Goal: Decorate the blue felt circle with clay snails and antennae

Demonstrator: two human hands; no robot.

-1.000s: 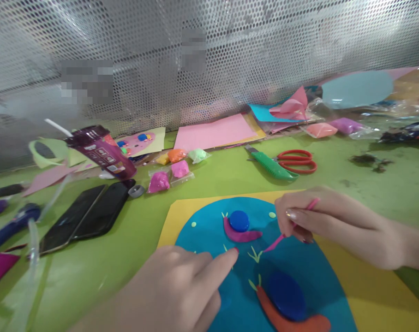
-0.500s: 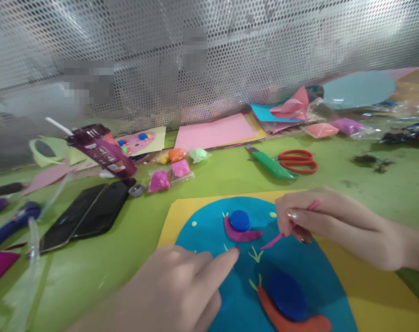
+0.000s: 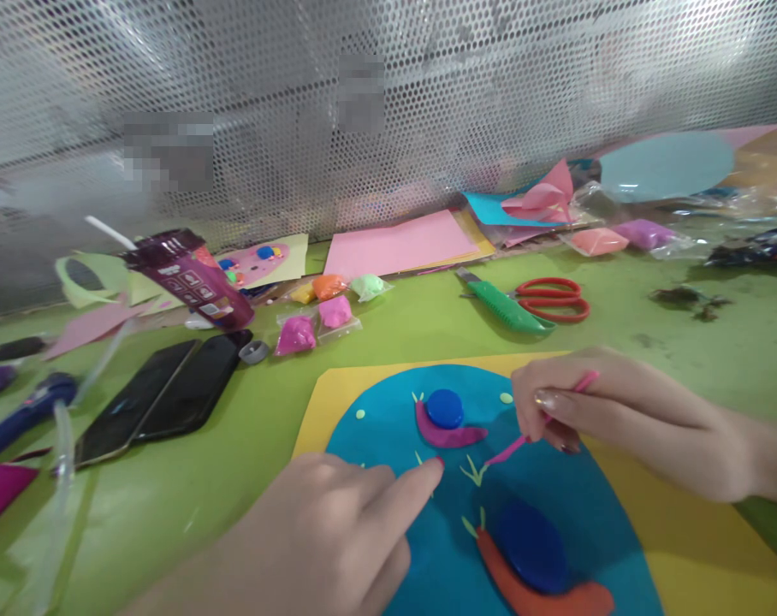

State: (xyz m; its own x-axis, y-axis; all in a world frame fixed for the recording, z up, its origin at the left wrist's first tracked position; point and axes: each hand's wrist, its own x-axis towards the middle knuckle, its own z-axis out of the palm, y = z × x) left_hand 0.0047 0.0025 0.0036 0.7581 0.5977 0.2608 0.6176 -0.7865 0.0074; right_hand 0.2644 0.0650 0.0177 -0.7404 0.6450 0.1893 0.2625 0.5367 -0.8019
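At the left of the frame, a dark phone lies on the green desk, near a tilted purple cup. In the lower middle, the left hand stretches its index finger over the blue circle; whether its fingers grip anything cannot be told. Right of it, a pink stick, clamped in the right hand's fingers, points at the pale green sprig on the circle, above the orange snail shape.
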